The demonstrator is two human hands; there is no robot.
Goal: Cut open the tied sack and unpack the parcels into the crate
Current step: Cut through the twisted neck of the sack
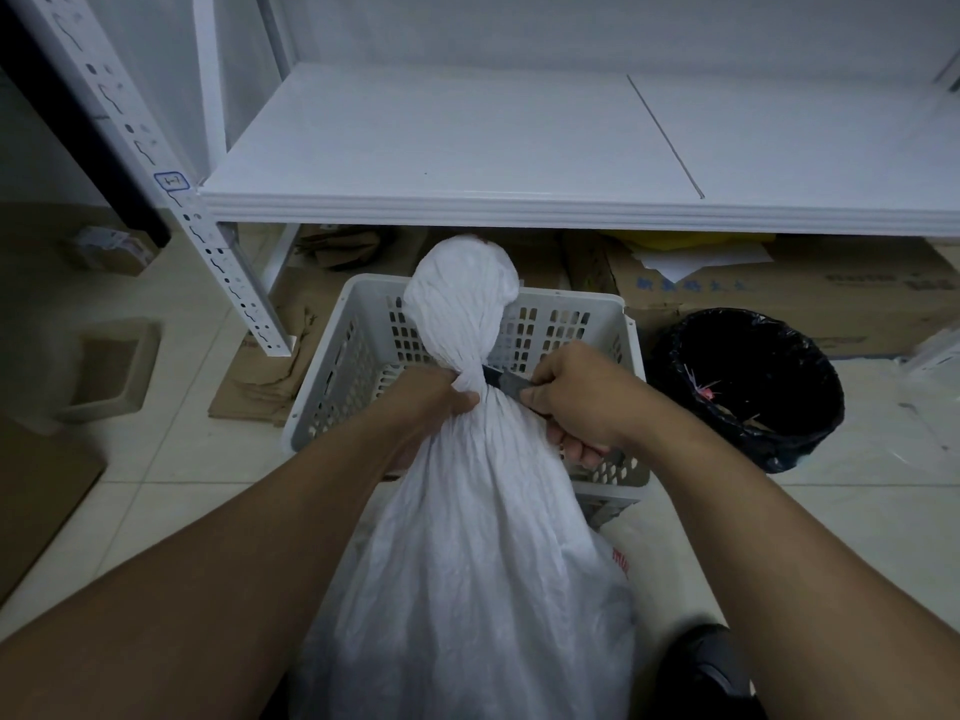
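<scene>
The sack [467,537] is the biggest thing you are dealing with: thin, crumpled white plastic standing on the floor between your forearms, its body bulging low and its top reaching up over the near side of the crate [571,298]. Judge it soft and slack, with no stiffness of its own. It will likely sag or tip once you let go, and the film looks easy to tear or nick. The parcels inside do not show, so you cannot tell their weight or how fragile they are; treat the bulge as loaded. The crate is a white perforated plastic box right behind the sack, rigid and open-topped, and no parcels show in the part of it you can see. Above the tie, the puffed topknot [460,298] looks like gathered film with little or nothing in it, a poor place to hold. The cinched neck [470,374] is the firm spot, bunched tight enough to grip. Your left hand [431,402] is clenched round that neck just below the tie, which seems the right hold. Your right hand [582,397] is curled round a cutter whose handle is mostly hidden, and its dark blade [501,380] sits against the neck's right side. Keep the cut shallow and away from your left fingers, since the film could give suddenly.
</scene>
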